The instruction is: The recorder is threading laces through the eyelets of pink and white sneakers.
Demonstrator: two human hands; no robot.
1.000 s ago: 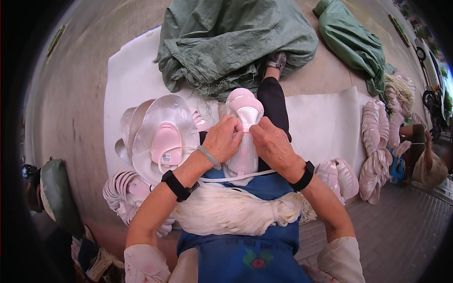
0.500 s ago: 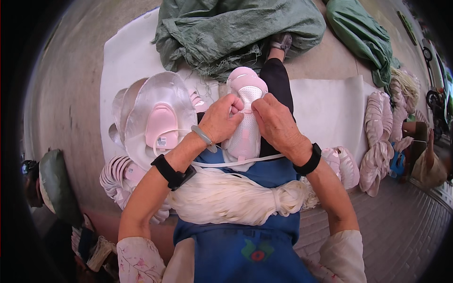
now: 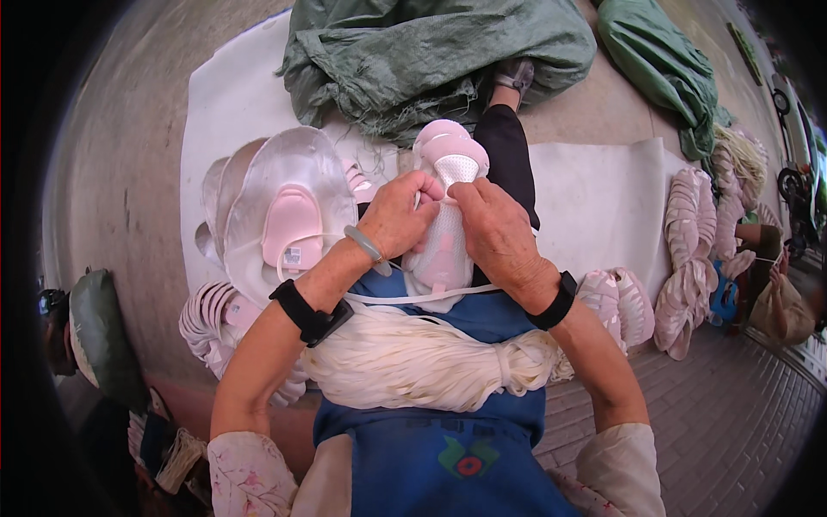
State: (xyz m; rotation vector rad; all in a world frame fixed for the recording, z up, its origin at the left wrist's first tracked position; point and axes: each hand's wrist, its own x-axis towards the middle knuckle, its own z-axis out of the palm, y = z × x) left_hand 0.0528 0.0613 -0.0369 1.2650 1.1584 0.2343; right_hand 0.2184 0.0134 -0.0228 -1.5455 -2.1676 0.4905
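Note:
A pink and white shoe upper (image 3: 446,250) lies on my lap, its padded pink end pointing away from me. Both hands meet over the mesh tongue (image 3: 459,168). My left hand (image 3: 403,214) is closed at the left edge of the upper, fingertips pinched on a white shoelace. From the right, my right hand (image 3: 500,231) pinches at the middle of the tongue; the thin lace between its fingertips is mostly hidden. A long stretch of the flat white shoelace (image 3: 413,299) runs loosely below the upper, under my wrists. Nearer me, a thick bundle of cream laces (image 3: 405,360) lies across my lap.
Silvery oval sheets (image 3: 332,185) with a pink padded piece (image 3: 293,226) stand at left. Stacked pink uppers (image 3: 215,323) lie nearer on that side; more bundled uppers (image 3: 685,284) are at right. Green woven sacks (image 3: 439,60) lie ahead on white sheeting (image 3: 594,198).
My hands have drawn slightly closer together over the tongue. The right fingertips have moved a little left and down. The upper stays in place.

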